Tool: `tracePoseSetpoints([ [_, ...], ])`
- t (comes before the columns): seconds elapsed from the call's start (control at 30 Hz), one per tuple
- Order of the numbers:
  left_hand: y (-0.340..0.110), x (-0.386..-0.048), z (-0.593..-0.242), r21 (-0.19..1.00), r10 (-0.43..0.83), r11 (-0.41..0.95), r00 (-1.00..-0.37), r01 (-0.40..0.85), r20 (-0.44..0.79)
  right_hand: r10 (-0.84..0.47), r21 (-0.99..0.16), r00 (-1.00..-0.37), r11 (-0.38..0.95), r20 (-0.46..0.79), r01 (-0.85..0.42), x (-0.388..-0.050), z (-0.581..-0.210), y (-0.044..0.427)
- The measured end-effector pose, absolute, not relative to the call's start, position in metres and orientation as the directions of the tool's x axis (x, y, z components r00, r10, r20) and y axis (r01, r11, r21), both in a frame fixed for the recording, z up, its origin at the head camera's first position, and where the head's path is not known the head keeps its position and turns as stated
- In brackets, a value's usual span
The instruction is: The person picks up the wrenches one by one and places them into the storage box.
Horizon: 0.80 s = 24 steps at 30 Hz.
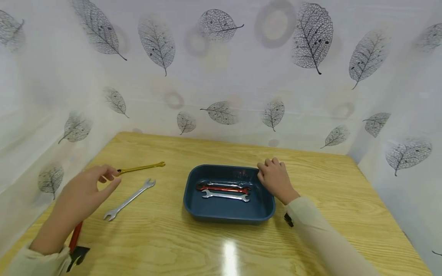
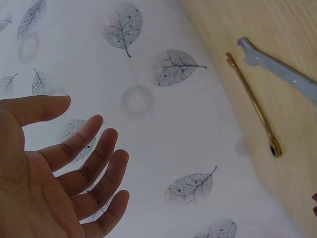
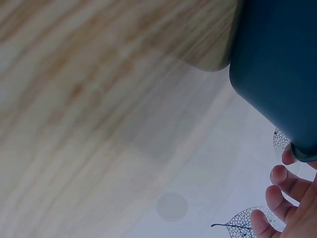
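My left hand [image 1: 83, 193] hovers over the left side of the table, its fingers loosely bent, thumb apart, holding nothing. Just beyond its fingertips lies a gold wrench [image 1: 141, 168]. To the right of that hand is a silver open-ended wrench [image 1: 130, 200]. Part of a red tool [image 1: 75, 237] shows beside the left wrist, the rest hidden. At the right back corner of a dark blue plastic bin [image 1: 224, 219], my right hand [image 1: 275, 179] grips the rim. Inside the bin lie a red wrench [image 1: 224, 188], a silver wrench [image 1: 226, 196] and another silver wrench [image 1: 224, 184] behind.
The wood-grain table [image 1: 165, 245] is bordered at the back and both sides by a white sheet [image 1: 238, 80] printed with dark leaves. Bare tabletop shows to the right of the bin and in front of it.
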State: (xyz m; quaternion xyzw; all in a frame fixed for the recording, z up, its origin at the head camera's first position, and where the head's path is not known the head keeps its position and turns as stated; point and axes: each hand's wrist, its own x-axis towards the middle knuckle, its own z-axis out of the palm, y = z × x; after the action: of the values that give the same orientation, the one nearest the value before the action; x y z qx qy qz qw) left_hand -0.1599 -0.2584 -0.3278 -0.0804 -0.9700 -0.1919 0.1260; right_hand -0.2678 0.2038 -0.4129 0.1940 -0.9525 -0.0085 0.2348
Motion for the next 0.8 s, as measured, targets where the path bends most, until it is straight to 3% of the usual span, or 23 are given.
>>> tracePoseSetpoints([
  [0.8, -0.250, -0.174, -0.367, 0.298, 0.149, 0.926, -0.951, 0.230, 0.271, -0.383, 0.127, -0.804, 0.921, 0.455, -0.367, -0.268, -0.413, 0.204],
])
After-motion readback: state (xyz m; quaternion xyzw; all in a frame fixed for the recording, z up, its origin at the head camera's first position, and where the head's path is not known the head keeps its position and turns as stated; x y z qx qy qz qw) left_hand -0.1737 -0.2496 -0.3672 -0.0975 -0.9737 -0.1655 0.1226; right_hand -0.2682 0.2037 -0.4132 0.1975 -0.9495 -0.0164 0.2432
